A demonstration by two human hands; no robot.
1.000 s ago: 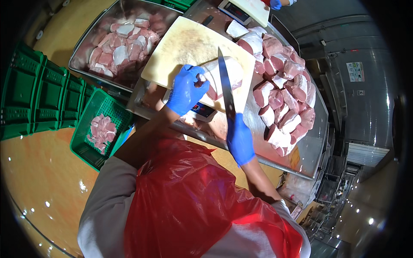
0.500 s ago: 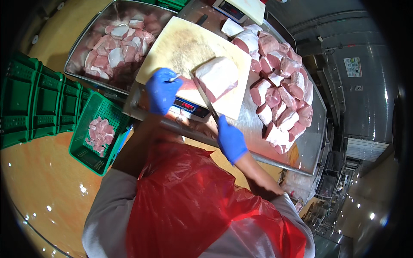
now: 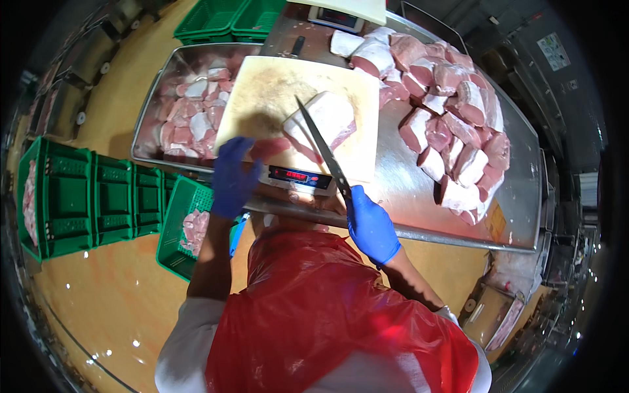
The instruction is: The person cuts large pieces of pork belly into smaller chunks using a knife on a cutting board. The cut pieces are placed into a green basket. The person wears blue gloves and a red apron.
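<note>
My right hand [image 3: 373, 226], in a blue glove, is closed round the handle of a long knife [image 3: 321, 143]. Its blade slants up and left across a large block of pale, fat-topped meat [image 3: 327, 121]; whether it touches the meat I cannot tell. The block rests on a white cutting board [image 3: 262, 85]. At the board's lower left edge is my left hand [image 3: 234, 180], blue-gloved and smeared by motion, so its grip is unclear. Close beside its fingers lies a thin red slice of meat [image 3: 270, 148]. A digital scale [image 3: 300, 178] with a lit red display shows under the board's near edge.
Many meat blocks [image 3: 458, 124] are heaped on the steel table [image 3: 400, 190] at right. A steel tub [image 3: 147, 121] of cut pieces stands at left. Green crates [image 3: 65, 203] line the lower left, one basket [image 3: 171, 226] holding trimmings. A dark-handled tool [image 3: 298, 46] lies behind the board.
My left hand has drawn back toward the board's lower left edge, away from the block. The knife has shifted from beside the block to across it. The whole view has turned somewhat.
</note>
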